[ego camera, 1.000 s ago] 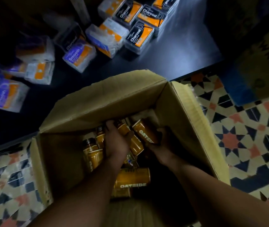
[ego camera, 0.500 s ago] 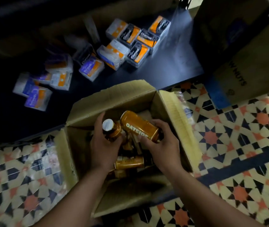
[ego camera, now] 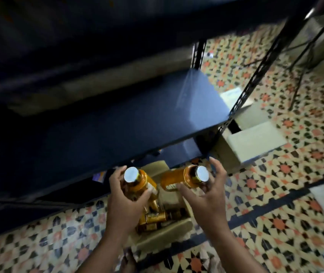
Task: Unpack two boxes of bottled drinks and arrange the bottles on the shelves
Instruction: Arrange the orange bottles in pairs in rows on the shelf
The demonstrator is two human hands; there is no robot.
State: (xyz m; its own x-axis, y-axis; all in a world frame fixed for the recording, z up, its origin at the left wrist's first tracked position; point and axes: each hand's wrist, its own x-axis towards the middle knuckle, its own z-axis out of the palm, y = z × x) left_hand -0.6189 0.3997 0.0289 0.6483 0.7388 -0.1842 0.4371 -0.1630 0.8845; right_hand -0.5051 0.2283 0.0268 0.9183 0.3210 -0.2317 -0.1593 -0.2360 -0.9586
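You're holding one orange bottle in each hand, both in the air over the open box. Your left hand (ego camera: 123, 201) is wrapping its fingers round the shoulder of the left bottle (ego camera: 143, 181), with the thumb on the near right side. That bottle is standing roughly upright, its silver cap facing the camera. Your right hand (ego camera: 208, 200) is gripping the right bottle (ego camera: 179, 175) at the neck, just behind its silver cap, thumb underneath and fingers spread and curling round. That one is lying near level, base pointing left toward the other. The two are sitting close; can't tell if they're touching.

Directly below, the cardboard box (ego camera: 167, 236) is standing open on the tile floor (ego camera: 265, 203), with more orange bottles (ego camera: 153, 218) lying loose on their sides inside.

Just past your hands, the dark middle shelf (ego camera: 117, 125) is crossing the view, with a lower shelf (ego camera: 182, 152) showing under it. Right of the perforated black upright (ego camera: 255, 79), a second cardboard box (ego camera: 255, 140) is sitting on the floor.

Motion blur is making the labels unreadable.
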